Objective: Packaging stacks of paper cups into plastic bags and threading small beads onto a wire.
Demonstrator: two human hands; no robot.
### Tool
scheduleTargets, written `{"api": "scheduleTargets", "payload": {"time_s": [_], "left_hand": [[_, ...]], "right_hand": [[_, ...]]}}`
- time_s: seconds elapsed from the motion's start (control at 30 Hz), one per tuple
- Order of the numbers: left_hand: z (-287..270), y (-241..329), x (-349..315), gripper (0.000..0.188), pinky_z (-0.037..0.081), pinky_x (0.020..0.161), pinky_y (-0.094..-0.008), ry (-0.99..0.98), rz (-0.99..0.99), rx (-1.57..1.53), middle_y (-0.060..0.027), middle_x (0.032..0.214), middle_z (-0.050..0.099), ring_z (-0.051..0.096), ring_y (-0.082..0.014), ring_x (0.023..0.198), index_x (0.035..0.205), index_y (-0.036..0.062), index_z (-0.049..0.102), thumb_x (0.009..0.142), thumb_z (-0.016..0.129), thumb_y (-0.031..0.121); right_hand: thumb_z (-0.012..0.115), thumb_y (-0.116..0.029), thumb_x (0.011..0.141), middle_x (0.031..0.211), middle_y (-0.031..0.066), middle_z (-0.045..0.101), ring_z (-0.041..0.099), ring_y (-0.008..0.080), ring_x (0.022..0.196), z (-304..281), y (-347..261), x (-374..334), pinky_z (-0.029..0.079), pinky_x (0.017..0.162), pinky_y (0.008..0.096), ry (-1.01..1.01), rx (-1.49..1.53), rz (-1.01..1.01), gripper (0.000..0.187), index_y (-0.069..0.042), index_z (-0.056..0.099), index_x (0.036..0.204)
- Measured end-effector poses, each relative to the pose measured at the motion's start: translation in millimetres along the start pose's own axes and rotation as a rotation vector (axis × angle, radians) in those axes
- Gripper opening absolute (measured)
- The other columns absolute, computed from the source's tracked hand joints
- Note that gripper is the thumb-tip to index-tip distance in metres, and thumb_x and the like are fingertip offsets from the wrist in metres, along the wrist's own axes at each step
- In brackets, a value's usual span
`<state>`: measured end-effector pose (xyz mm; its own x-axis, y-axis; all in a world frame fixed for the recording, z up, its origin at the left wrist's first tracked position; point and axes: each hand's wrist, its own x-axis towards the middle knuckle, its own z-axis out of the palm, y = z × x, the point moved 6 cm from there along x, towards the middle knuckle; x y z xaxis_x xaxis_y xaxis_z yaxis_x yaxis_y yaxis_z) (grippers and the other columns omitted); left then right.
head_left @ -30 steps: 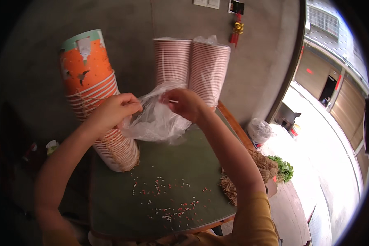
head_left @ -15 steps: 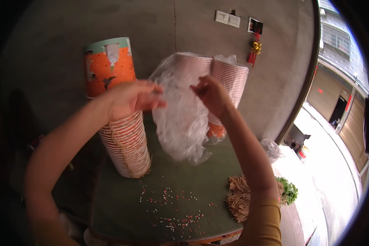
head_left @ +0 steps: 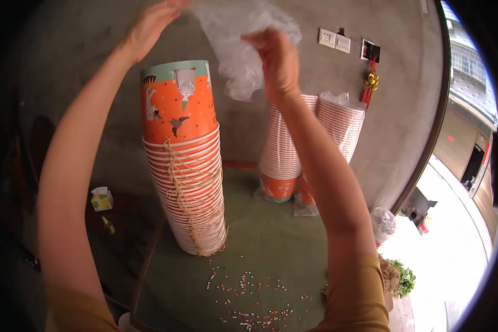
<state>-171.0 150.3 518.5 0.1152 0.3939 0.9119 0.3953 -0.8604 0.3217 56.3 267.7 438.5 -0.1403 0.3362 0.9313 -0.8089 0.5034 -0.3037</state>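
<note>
Both hands are raised high, holding a clear plastic bag [head_left: 243, 50] above the table [head_left: 271, 260]. The left hand [head_left: 149, 25] pinches its upper edge; the right hand [head_left: 276, 58] is closed on its side. Below stands a tall stack of orange paper cups [head_left: 185, 166] tied with string, with small beads [head_left: 249, 301] scattered nearby.

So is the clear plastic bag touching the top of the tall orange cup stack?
Apart. The head view shows the clear plastic bag lifted in both hands, grey wall visible between it and the orange cup stack.
</note>
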Motion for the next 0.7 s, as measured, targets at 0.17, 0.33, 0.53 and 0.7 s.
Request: {"api": "scheduleTargets", "payload": {"time_s": [0.17, 0.33, 0.53, 0.7], "left_hand": [[-25, -58, -51, 0.034, 0.036, 0.107, -0.0304, 0.074, -0.371, -0.098, -0.0104, 0.124, 0.058, 0.052, -0.0187, 0.12, 0.123, -0.0017, 0.054, 0.093, 0.045, 0.014], [-50, -70, -83, 0.032, 0.046, 0.093, -0.0282, 0.189, -0.466, 0.061, -0.0115, 0.112, 0.063, 0.059, -0.0177, 0.107, 0.12, -0.0006, 0.056, 0.095, 0.048, 0.018], [-38, -26, -129, 0.028, 0.048, 0.082, -0.0271, 0.458, -0.201, 0.26, -0.0088, 0.104, 0.065, 0.062, -0.0147, 0.092, 0.113, 0.0041, 0.058, 0.097, 0.048, 0.026], [-7, 2, -160, 0.026, 0.048, 0.081, -0.0288, 0.5, 0.024, 0.352, -0.0081, 0.104, 0.064, 0.061, -0.0153, 0.09, 0.108, 0.002, 0.056, 0.1, 0.044, 0.024]], "right_hand": [[0.045, -0.039, 0.095, 0.079, 0.0077, 0.062, 0.061, 0.0174, 0.08, -17, 87, -36, 0.046, 0.084, 0.0303, -0.001, -0.099, 0.273, 0.042, -0.003, 0.055, 0.076], [0.043, -0.043, 0.097, 0.079, 0.0072, 0.061, 0.061, 0.0169, 0.081, -6, 121, -52, 0.049, 0.082, 0.0309, -0.116, -0.222, 0.465, 0.046, -0.004, 0.056, 0.078], [0.038, -0.048, 0.098, 0.077, 0.0061, 0.058, 0.057, 0.013, 0.073, 17, 91, -51, 0.048, 0.074, 0.0287, -0.175, -0.52, 0.293, 0.053, -0.001, 0.054, 0.079], [0.036, -0.043, 0.099, 0.078, 0.0143, 0.056, 0.056, 0.0272, 0.075, 27, 48, -63, 0.045, 0.07, 0.0375, -0.191, -0.736, 0.024, 0.047, 0.0, 0.052, 0.087]]}}
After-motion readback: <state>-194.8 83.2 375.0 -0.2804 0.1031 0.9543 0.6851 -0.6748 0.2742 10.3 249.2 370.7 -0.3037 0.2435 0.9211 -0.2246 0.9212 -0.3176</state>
